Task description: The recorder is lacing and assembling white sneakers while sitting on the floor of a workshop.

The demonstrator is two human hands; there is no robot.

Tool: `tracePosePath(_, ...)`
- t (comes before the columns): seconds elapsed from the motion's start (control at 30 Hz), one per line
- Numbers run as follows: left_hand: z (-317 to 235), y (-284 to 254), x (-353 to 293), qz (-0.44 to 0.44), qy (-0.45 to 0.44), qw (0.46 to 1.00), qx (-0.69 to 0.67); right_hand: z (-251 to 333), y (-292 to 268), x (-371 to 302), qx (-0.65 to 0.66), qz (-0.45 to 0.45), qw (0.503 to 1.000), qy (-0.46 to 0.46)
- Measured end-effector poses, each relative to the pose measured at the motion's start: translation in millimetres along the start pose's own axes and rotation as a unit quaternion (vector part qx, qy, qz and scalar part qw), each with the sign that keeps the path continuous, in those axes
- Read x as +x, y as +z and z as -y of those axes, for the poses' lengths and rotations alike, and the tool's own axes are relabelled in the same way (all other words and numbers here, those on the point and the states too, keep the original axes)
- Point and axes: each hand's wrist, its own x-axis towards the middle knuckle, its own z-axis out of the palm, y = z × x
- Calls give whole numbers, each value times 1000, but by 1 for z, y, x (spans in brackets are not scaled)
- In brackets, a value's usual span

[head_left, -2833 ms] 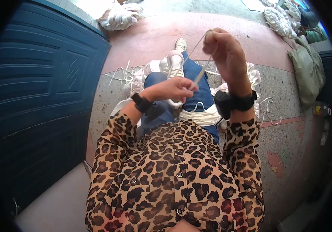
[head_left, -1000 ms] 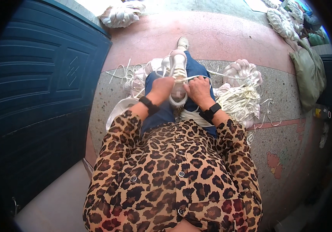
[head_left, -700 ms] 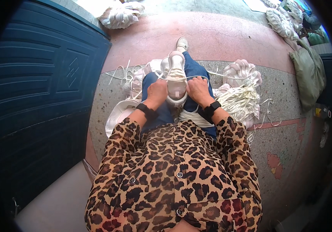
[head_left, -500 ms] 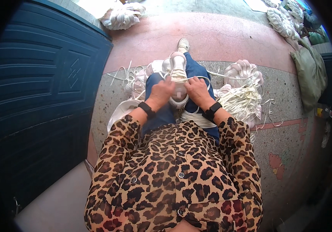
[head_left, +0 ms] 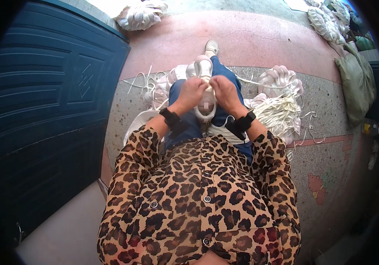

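A white and pale pink shoe upper (head_left: pixel 206 107) rests between my knees, its toe end toward me. My left hand (head_left: pixel 192 94) is closed over its lacing area, the fingertips pinched on a cream shoelace. Close beside it, my right hand (head_left: pixel 225 93) is also closed, pinching the lace at the other side of the upper. The fingertips nearly meet above the upper, and they hide most of the lace between them. Dark bands circle both wrists.
At my right lie a fanned stack of uppers (head_left: pixel 280 81) and a heap of cream laces (head_left: pixel 278 115). More uppers (head_left: pixel 158 92) with loose laces lie left of my knees. A blue door (head_left: pixel 57 88) stands at left; a grey-green sack (head_left: pixel 356 88) at right. White bundles (head_left: pixel 141 17) lie farther off.
Both hands have drawn in toward each other and slightly away from my body. The lace that stretched between them is now mostly hidden at the fingertips.
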Motion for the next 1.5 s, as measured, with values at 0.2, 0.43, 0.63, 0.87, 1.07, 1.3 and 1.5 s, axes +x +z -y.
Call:
tracePosePath(0.2,-23,-11,33,29,-214,946,-241,13,-17,37,67,20,994,79)
tracePosePath(0.43,-25,1,64,64,-266,921,-277,1,-26,46,106,-3,986,130)
tracePosePath(0.63,6,1,78,86,-272,929,-235,-18,-23,44,55,-31,994,86)
tracePosePath(0.87,135,-132,-49,-55,-346,934,-71,-21,-54,-43,-185,317,923,-120)
tracePosePath(1.07,184,-195,-292,-22,-463,869,172,-35,-49,-72,-266,374,870,-179)
tracePosePath(1.3,134,-154,-326,-170,-633,719,-231,-11,-52,-39,-32,297,954,-6)
tracePosePath(1.5,189,-219,-254,-271,-463,843,-34,48,-81,1,195,200,948,149)
